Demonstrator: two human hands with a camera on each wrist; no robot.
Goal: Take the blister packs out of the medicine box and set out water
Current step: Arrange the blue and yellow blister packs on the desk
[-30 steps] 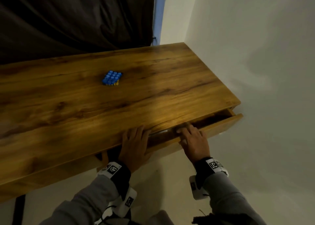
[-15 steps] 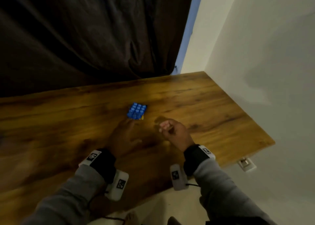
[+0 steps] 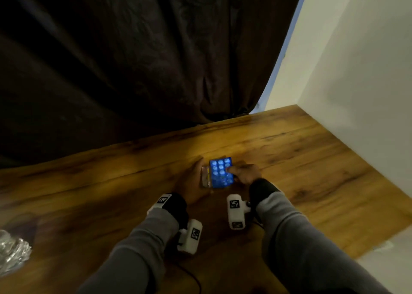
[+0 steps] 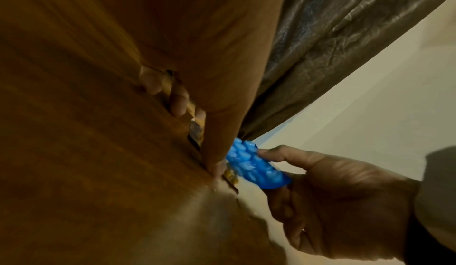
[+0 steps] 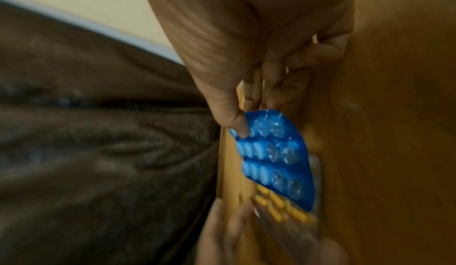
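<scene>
Both forearms reach forward over the wooden table [image 3: 312,171]. Right hand [image 3: 245,175] pinches the blue blister pack [image 3: 221,173] at its 3 o'clock edge, thumb on top, fingers curled under, pack tilted up off the wood. Left hand [image 3: 191,182] at 9 o'clock of it grips the yellow-pill blister pack [image 3: 206,177] underneath. Crumpled foil [image 3: 12,253] lies at table's 8 o'clock. Dark curtain [image 3: 133,59] behind.

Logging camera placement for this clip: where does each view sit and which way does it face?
Head: looks down at the table; both sleeves, left hand, right hand show.
Left wrist: looks along the left hand toward the curtain.
Right wrist: looks along the right hand.
All share the blue blister pack, pinched by the right hand.
</scene>
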